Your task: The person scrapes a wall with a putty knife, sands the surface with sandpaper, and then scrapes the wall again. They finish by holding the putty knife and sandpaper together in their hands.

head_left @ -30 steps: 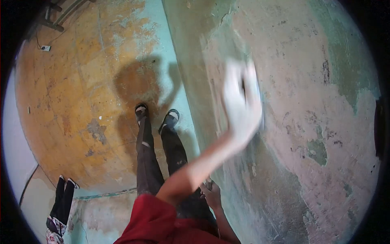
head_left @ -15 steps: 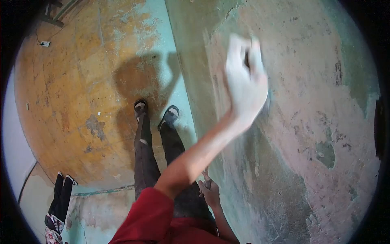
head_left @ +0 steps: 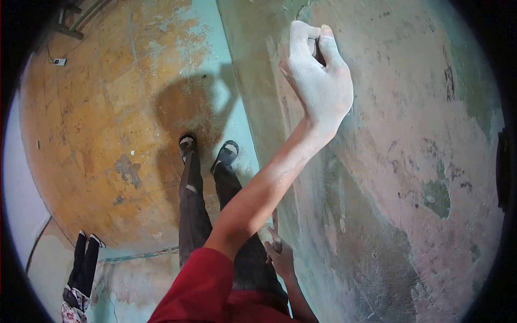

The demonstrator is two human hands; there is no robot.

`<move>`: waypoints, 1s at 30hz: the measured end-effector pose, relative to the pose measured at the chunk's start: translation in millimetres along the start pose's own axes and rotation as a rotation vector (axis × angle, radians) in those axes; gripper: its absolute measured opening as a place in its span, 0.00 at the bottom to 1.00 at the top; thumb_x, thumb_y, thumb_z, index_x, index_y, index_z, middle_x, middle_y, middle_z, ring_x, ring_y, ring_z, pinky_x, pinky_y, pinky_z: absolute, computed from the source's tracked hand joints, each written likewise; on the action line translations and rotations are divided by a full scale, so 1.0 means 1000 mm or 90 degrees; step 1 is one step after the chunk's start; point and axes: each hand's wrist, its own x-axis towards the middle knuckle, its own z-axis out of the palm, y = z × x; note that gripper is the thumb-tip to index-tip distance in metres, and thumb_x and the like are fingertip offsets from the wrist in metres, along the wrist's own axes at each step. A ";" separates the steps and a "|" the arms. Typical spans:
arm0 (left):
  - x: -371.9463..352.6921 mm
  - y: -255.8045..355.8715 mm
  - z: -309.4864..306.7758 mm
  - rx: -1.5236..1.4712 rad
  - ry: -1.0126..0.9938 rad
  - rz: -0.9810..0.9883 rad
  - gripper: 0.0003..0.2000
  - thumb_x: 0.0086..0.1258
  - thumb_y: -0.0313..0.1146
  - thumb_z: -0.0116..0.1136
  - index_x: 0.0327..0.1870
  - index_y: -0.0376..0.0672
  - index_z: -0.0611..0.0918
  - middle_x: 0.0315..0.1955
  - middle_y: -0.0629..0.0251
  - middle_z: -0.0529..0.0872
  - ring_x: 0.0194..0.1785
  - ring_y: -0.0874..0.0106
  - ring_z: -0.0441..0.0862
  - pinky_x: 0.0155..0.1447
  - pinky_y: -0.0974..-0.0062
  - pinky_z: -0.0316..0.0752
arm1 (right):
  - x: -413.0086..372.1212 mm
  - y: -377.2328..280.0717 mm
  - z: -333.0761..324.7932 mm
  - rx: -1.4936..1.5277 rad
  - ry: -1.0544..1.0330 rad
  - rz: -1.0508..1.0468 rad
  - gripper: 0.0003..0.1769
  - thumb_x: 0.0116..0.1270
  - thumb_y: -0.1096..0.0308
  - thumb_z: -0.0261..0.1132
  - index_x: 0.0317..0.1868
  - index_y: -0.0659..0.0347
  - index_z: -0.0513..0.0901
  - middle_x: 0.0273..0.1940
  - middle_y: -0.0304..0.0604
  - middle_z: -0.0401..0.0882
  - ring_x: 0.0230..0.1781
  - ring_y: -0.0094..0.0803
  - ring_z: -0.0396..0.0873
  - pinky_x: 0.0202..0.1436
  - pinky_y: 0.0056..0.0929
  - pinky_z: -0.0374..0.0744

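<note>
My left hand (head_left: 319, 75), coated in whitish dust, is at the worn wall (head_left: 377, 177), arm stretched across my body from a red sleeve (head_left: 194, 285). Its fingers curl in with the thumb alongside; a dark gap shows between them, and whatever they hold is hidden underneath. Low beside my leg, my right hand (head_left: 281, 258) is closed around a slim tool (head_left: 277, 246). A pale part of it shows just beyond the fingers, partly covered by my left forearm; I cannot tell its kind.
My sandalled feet (head_left: 226, 153) stand on the scuffed orange floor (head_left: 97, 134), bordered by a teal strip (head_left: 239, 113) along the wall. Another person's legs (head_left: 83, 258) show at lower left. A small white box with a cord (head_left: 60, 62) lies near a dark frame (head_left: 70, 27) at upper left.
My left hand has shifted up and slightly left along the wall, and its blur is gone. My right hand has barely moved; more of the tool's pale part shows.
</note>
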 end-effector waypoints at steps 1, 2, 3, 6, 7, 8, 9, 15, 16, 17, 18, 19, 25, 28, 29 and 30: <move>-0.006 0.002 -0.004 -0.004 0.000 -0.004 0.11 0.78 0.28 0.55 0.31 0.40 0.73 0.21 0.75 0.67 0.27 0.85 0.63 0.30 0.78 0.60 | 0.002 0.005 -0.001 -0.015 -0.002 -0.005 0.19 0.71 0.55 0.68 0.45 0.66 0.82 0.24 0.35 0.76 0.20 0.22 0.75 0.25 0.25 0.76; -0.013 0.004 -0.008 -0.007 0.003 -0.006 0.11 0.78 0.28 0.55 0.30 0.41 0.73 0.21 0.76 0.67 0.26 0.85 0.62 0.29 0.78 0.60 | 0.001 0.008 -0.002 -0.033 -0.005 -0.012 0.17 0.71 0.56 0.68 0.42 0.66 0.82 0.24 0.35 0.76 0.20 0.22 0.75 0.25 0.25 0.76; -0.045 0.014 -0.017 0.036 -0.021 0.002 0.11 0.77 0.28 0.55 0.30 0.41 0.72 0.20 0.76 0.68 0.26 0.85 0.62 0.28 0.78 0.59 | 0.000 0.004 0.000 -0.082 0.002 -0.011 0.15 0.71 0.58 0.68 0.38 0.64 0.81 0.24 0.34 0.75 0.20 0.21 0.75 0.24 0.26 0.74; -0.033 0.009 -0.013 0.012 -0.029 0.065 0.10 0.75 0.26 0.57 0.30 0.42 0.73 0.20 0.75 0.70 0.25 0.86 0.64 0.28 0.81 0.56 | -0.006 0.007 0.002 -0.015 -0.001 -0.020 0.14 0.71 0.59 0.68 0.38 0.63 0.81 0.22 0.33 0.72 0.19 0.21 0.74 0.24 0.27 0.73; -0.014 0.000 -0.004 0.012 -0.032 0.063 0.10 0.75 0.26 0.57 0.30 0.42 0.73 0.20 0.75 0.70 0.25 0.86 0.64 0.28 0.81 0.56 | -0.001 0.028 -0.002 -0.057 0.004 -0.079 0.14 0.71 0.60 0.67 0.39 0.63 0.81 0.22 0.31 0.70 0.20 0.19 0.72 0.24 0.24 0.71; 0.010 -0.008 0.002 -0.002 -0.004 0.032 0.10 0.75 0.26 0.57 0.30 0.42 0.73 0.20 0.74 0.70 0.25 0.86 0.64 0.27 0.81 0.56 | 0.000 0.027 0.002 -0.048 0.001 -0.081 0.14 0.71 0.60 0.67 0.39 0.63 0.81 0.22 0.31 0.70 0.20 0.19 0.72 0.24 0.24 0.71; 0.021 -0.011 0.005 -0.018 0.030 0.003 0.10 0.74 0.25 0.58 0.30 0.43 0.74 0.20 0.74 0.70 0.25 0.86 0.64 0.27 0.81 0.55 | 0.002 0.018 0.002 0.003 -0.007 -0.054 0.14 0.72 0.59 0.67 0.39 0.63 0.81 0.22 0.31 0.70 0.20 0.19 0.71 0.24 0.24 0.71; -0.084 0.001 -0.036 0.055 -0.075 0.049 0.10 0.74 0.24 0.52 0.29 0.38 0.71 0.19 0.72 0.69 0.23 0.82 0.63 0.27 0.78 0.59 | -0.001 0.026 0.004 -0.015 -0.026 -0.033 0.13 0.72 0.59 0.67 0.39 0.63 0.82 0.22 0.32 0.70 0.19 0.19 0.70 0.25 0.27 0.70; -0.086 -0.003 -0.037 0.048 -0.070 0.054 0.09 0.74 0.24 0.52 0.29 0.38 0.71 0.19 0.72 0.69 0.23 0.83 0.63 0.27 0.78 0.59 | 0.000 0.024 0.007 0.028 -0.044 -0.016 0.14 0.72 0.59 0.67 0.38 0.63 0.82 0.21 0.33 0.70 0.19 0.20 0.70 0.25 0.27 0.70; -0.089 -0.006 -0.037 0.039 -0.066 0.057 0.09 0.74 0.23 0.52 0.29 0.37 0.71 0.19 0.72 0.70 0.23 0.83 0.63 0.28 0.78 0.59 | 0.002 0.028 0.008 0.030 -0.044 -0.016 0.14 0.72 0.59 0.67 0.38 0.63 0.82 0.21 0.33 0.70 0.19 0.20 0.70 0.25 0.27 0.70; -0.083 -0.006 -0.035 0.032 -0.056 0.057 0.09 0.74 0.23 0.52 0.30 0.37 0.71 0.20 0.72 0.70 0.23 0.83 0.63 0.28 0.78 0.59 | 0.002 0.027 0.008 -0.005 -0.031 -0.019 0.14 0.72 0.59 0.68 0.40 0.63 0.83 0.21 0.33 0.71 0.19 0.20 0.70 0.25 0.26 0.70; -0.074 -0.007 -0.032 0.024 -0.049 0.066 0.08 0.74 0.23 0.52 0.30 0.37 0.71 0.20 0.72 0.70 0.23 0.83 0.63 0.28 0.78 0.59 | 0.005 0.025 0.010 -0.037 -0.022 -0.030 0.14 0.71 0.58 0.68 0.41 0.63 0.83 0.22 0.34 0.71 0.19 0.20 0.70 0.25 0.26 0.70; 0.023 -0.021 -0.008 0.029 -0.011 -0.089 0.07 0.75 0.24 0.54 0.33 0.39 0.74 0.23 0.73 0.75 0.26 0.85 0.66 0.30 0.80 0.63 | 0.001 0.025 0.017 -0.048 -0.024 -0.023 0.20 0.70 0.58 0.69 0.55 0.61 0.83 0.22 0.34 0.71 0.19 0.21 0.72 0.24 0.26 0.71; -0.051 -0.016 -0.032 0.043 -0.054 0.072 0.07 0.75 0.25 0.53 0.33 0.38 0.74 0.23 0.72 0.75 0.26 0.84 0.66 0.30 0.78 0.63 | -0.004 0.013 0.017 -0.062 -0.015 -0.003 0.26 0.70 0.59 0.69 0.65 0.59 0.79 0.21 0.35 0.71 0.19 0.21 0.73 0.25 0.27 0.72; -0.032 -0.020 -0.028 0.044 -0.056 0.082 0.07 0.75 0.25 0.53 0.33 0.38 0.74 0.23 0.72 0.75 0.26 0.84 0.66 0.30 0.78 0.63 | -0.003 0.008 0.022 -0.057 -0.016 0.011 0.29 0.70 0.59 0.69 0.69 0.57 0.77 0.21 0.35 0.72 0.19 0.21 0.73 0.25 0.27 0.73; -0.004 -0.026 -0.019 0.033 -0.027 0.049 0.08 0.75 0.25 0.53 0.32 0.38 0.73 0.23 0.72 0.75 0.27 0.84 0.67 0.31 0.78 0.62 | -0.006 0.007 0.021 -0.063 -0.015 0.012 0.29 0.70 0.59 0.69 0.69 0.57 0.77 0.21 0.35 0.72 0.19 0.21 0.73 0.25 0.27 0.73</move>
